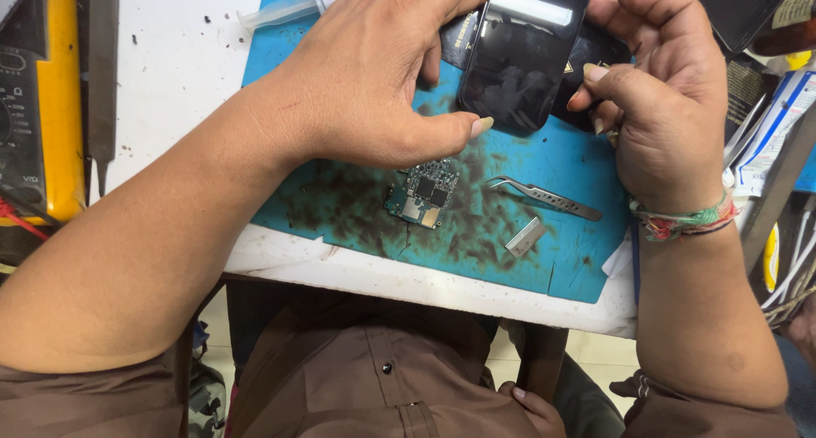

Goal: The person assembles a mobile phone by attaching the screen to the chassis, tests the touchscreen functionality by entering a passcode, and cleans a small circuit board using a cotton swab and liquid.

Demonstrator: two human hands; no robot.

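My left hand [374, 73] grips a black smartphone [518, 60] by its left edge, thumb at the lower corner, holding it tilted over a stained blue work mat [578, 259]. My right hand [659, 107] is closed at the phone's right edge, thumb and forefinger pinched together on something small that I cannot make out. Below the phone a small green circuit board [422, 193] lies on the mat. Curved metal tweezers [544, 197] and a small flat metal piece [525, 237] rest beside it.
A yellow multimeter [38, 107] and a metal file [102, 73] sit at the left on the white table [178, 64]. A syringe [276, 11] lies at the mat's top. Packets and cables [778, 149] crowd the right edge. Another person's hand [535, 408] shows below the table.
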